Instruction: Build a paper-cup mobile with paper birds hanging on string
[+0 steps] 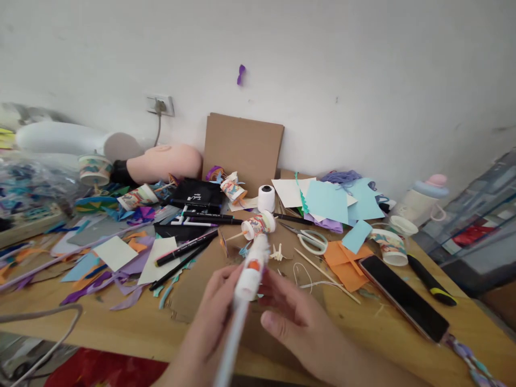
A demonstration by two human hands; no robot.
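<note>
The glue gun [250, 279] is grasped by the left hand [217, 303]; the right hand [300, 317] is half-curled beside it, contact uncertain. Beyond the hands, a paper cup [262, 224] has been fitted with a stick [234, 237]; a folded crane [277, 253] appears unattached.

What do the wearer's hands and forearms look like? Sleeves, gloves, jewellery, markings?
Both the left hand and right hand are ungloved. No sleeve shows on either forearm as far as the frame's lower edge. No ring, watch or bracelet is visible, nor any clear marking, though blur and partly hidden fingers could conceal small details.
</note>
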